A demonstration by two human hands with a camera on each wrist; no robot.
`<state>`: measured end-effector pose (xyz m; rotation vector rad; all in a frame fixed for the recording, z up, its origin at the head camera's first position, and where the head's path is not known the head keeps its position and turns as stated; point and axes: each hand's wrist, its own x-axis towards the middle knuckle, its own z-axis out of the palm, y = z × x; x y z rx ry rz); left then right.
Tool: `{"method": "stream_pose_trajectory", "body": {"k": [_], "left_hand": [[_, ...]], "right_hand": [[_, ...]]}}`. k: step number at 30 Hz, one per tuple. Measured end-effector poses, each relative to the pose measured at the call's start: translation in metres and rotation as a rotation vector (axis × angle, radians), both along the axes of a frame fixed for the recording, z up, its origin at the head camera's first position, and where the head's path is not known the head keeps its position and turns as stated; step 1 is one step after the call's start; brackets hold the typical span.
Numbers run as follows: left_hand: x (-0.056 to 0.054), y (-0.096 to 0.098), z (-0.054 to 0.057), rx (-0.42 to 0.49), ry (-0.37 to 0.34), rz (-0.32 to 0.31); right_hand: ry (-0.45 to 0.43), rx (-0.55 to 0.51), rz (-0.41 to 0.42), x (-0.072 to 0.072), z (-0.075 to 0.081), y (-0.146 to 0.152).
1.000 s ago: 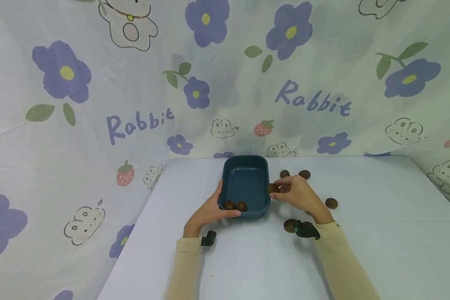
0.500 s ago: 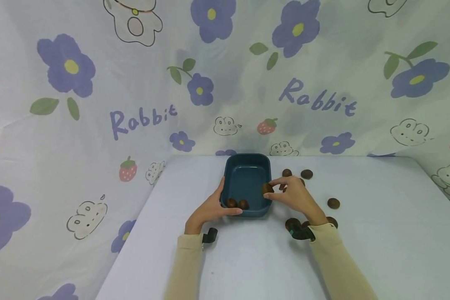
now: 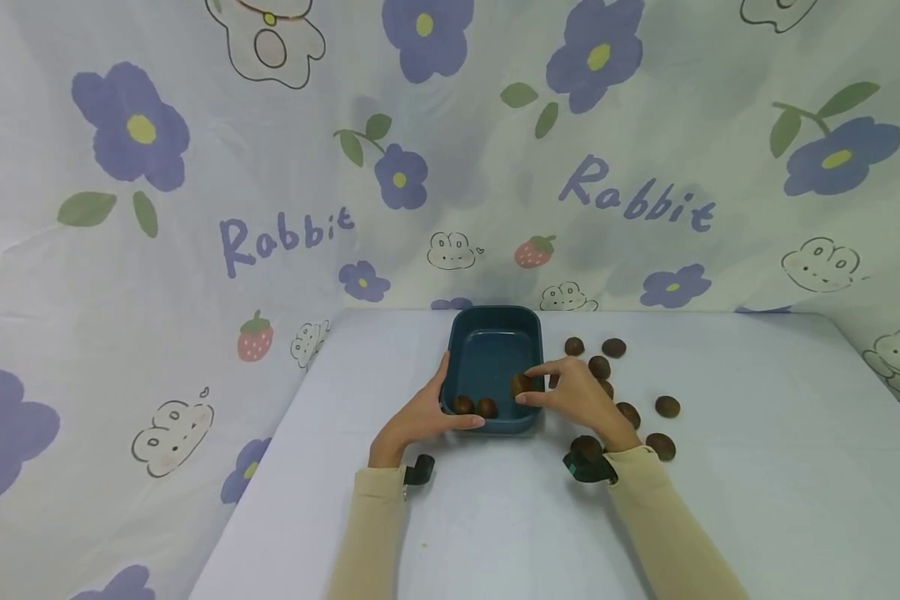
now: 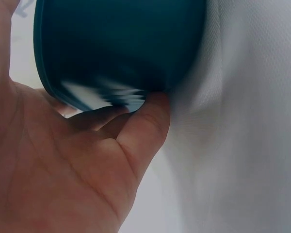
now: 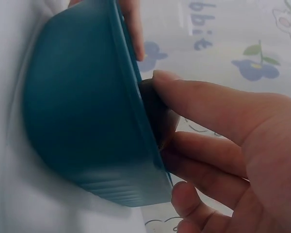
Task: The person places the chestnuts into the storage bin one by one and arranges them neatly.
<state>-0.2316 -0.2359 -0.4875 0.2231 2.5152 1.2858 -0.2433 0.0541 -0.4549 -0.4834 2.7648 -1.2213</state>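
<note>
A dark teal rectangular box (image 3: 495,358) stands on the white table, with two brown chestnuts (image 3: 486,407) in its near left corner. My left hand (image 3: 420,414) grips the box at that corner, thumb along the near rim and fingers by the left wall. In the left wrist view, the left hand (image 4: 72,155) has its fingertips against the box wall (image 4: 121,43). Over the right rim, my right hand (image 3: 576,396) pinches a chestnut (image 3: 521,385) between thumb and fingers. The right wrist view shows this chestnut (image 5: 157,109) just past the rim, partly hidden by the box wall (image 5: 82,97).
Several loose chestnuts lie to the right, among them one by itself (image 3: 667,407), one near the sleeve (image 3: 661,447) and one farther back (image 3: 613,347). A patterned cloth (image 3: 450,150) hangs behind the table.
My right hand has carried the pinched chestnut leftward from outside the right rim to over the box's inside. The left hand keeps its hold; the whole head view has shifted slightly.
</note>
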Motion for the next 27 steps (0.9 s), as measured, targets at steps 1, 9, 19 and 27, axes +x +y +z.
{"method": "stream_pose_trajectory", "body": {"k": [1, 9, 19, 27], "left_hand": [[0.000, 0.000, 0.000, -0.001, 0.000, 0.001], [-0.001, 0.000, 0.001, -0.010, -0.004, -0.002], [0.000, 0.001, 0.004, -0.022, 0.005, -0.004], [0.002, 0.001, 0.004, -0.034, 0.014, -0.006]], "right_hand": [[0.000, -0.002, 0.004, 0.000, -0.001, -0.001], [-0.009, 0.005, 0.033, -0.001, -0.003, -0.005], [-0.064, 0.010, 0.055, -0.003, -0.005, -0.010], [-0.060, 0.058, 0.060, -0.004, -0.005, -0.015]]}}
